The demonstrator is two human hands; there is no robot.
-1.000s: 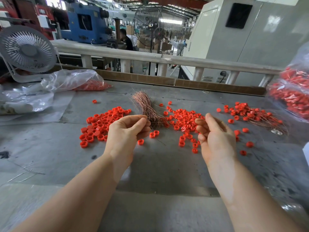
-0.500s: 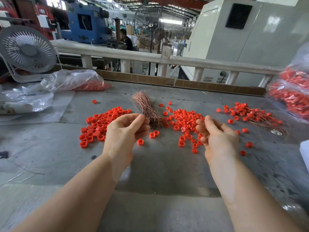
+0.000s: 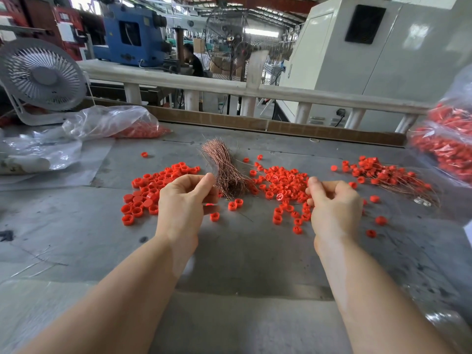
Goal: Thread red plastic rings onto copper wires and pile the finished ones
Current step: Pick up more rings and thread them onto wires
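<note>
Left hand fingers curled on red ring, now lower; right hand has curled tighter, contents unclear. Threading likely starting beside wire bundle.

Your bare left hand and bare right hand hover side by side on outstretched forearms, backs toward you, fingers curled inward with each thumb pressed against the fingertips.
</note>
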